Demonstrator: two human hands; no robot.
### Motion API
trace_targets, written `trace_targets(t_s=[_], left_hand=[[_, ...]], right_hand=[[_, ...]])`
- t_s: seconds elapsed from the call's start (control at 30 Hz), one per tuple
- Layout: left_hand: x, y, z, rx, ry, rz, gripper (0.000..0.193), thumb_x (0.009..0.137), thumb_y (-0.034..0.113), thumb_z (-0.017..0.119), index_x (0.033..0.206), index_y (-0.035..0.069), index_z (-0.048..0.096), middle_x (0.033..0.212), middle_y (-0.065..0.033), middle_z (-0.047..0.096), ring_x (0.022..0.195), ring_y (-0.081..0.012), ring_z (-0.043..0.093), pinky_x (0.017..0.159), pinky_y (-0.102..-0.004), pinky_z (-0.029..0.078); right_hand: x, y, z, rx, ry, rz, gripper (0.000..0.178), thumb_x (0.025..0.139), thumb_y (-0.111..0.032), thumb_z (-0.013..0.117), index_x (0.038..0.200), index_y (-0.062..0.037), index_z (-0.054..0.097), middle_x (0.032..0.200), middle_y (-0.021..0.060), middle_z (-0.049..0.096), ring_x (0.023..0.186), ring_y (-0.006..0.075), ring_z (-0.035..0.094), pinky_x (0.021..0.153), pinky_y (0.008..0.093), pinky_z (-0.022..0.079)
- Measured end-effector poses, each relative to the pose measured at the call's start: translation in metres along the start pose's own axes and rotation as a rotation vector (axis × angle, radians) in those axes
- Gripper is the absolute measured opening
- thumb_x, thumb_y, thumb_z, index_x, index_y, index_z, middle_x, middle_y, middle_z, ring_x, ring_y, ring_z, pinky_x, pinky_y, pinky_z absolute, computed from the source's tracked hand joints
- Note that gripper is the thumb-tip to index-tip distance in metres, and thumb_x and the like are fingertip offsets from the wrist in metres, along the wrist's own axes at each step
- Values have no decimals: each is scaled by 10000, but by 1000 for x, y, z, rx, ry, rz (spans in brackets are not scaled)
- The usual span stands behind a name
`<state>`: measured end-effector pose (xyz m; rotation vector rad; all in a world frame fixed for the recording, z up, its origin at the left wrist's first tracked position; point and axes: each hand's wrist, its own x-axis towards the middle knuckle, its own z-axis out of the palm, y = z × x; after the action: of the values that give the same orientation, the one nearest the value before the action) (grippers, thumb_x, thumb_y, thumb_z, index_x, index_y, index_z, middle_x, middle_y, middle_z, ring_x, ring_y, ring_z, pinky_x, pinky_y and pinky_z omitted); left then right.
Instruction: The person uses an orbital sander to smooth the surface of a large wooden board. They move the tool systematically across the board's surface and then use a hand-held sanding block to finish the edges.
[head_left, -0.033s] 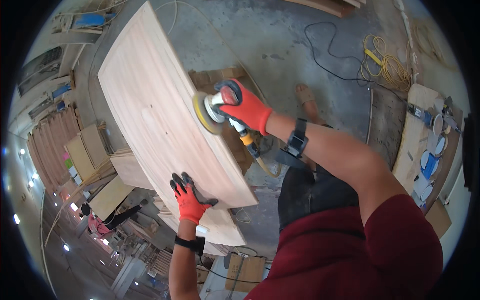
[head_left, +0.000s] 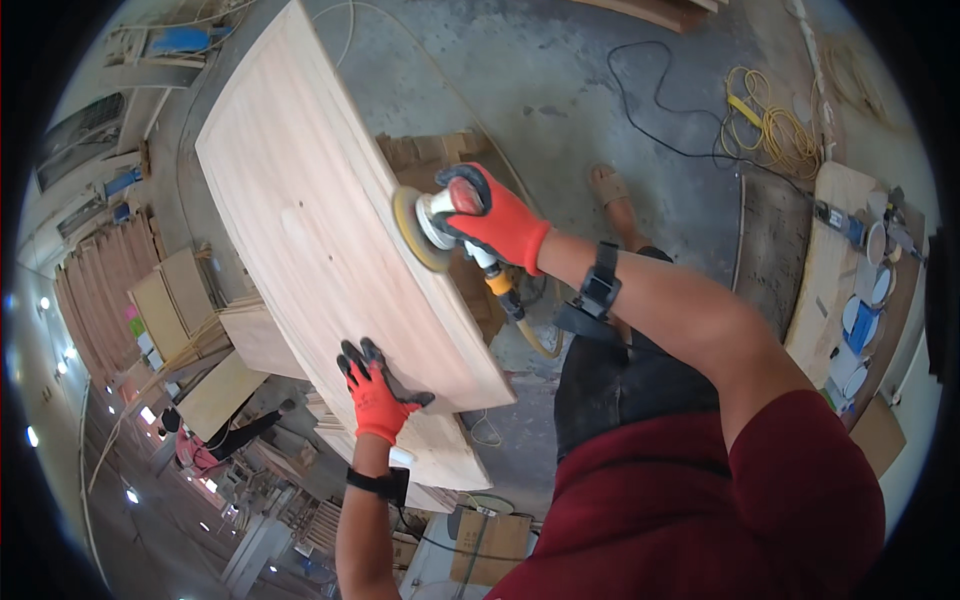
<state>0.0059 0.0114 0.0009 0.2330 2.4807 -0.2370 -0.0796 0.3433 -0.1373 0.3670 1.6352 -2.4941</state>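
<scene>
A large pale wooden panel (head_left: 290, 215) stretches diagonally before me, its right long edge closest to my body. In an orange-red work glove with dark fingertips, my right hand (head_left: 495, 220) is wrapped around the head of an orbital sander (head_left: 437, 217). The sander is tilted, its yellow round pad against the panel's right edge. A hose leads down from its yellow-and-black fitting (head_left: 503, 290). My left hand (head_left: 377, 392), gloved the same way, lies on the panel near its lower end, fingers spread. Another board (head_left: 445, 450) shows beneath the panel.
Coiled yellow cord (head_left: 780, 130) and a black cable lie on the concrete floor at the upper right. Along the right, a wooden bench (head_left: 825, 270) carries power tools and sanding discs. Wood pieces are stacked at left, where another person (head_left: 195, 450) is seen. Cardboard (head_left: 490, 548) lies below.
My right hand has shifted the sander slightly right and down along the panel's edge. The left hand stays on the panel, nearly in the same place.
</scene>
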Motion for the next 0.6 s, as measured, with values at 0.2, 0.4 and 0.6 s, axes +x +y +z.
trace_targets(t_s=[0.2,0.4,0.6], left_hand=[[0,-15,20,41,69,11,1450,460,433,1004,1613,79,198,1665,-300,69,1524,-508,103,1245,-533,200],[2,-17,43,-42,190,-37,1225,667,401,922,1605,72,206,1670,-286,67,1527,-509,92,1226,-593,171],[16,-50,91,-113,297,-86,1066,760,360,823,1596,63,231,1656,-294,88,1539,-493,65,1191,-686,123]], right_hand=[[-100,19,6,-43,-36,37,578,813,-220,794,1324,-127,539,1221,88,628,1133,224,591,1003,372,469],[-175,42,13,-105,12,-6,603,806,-206,789,1340,-129,519,1226,91,625,1157,231,593,1021,371,462],[-252,64,16,-131,9,-2,653,782,-138,784,1370,-123,500,1278,92,615,1223,237,587,1066,376,442]])
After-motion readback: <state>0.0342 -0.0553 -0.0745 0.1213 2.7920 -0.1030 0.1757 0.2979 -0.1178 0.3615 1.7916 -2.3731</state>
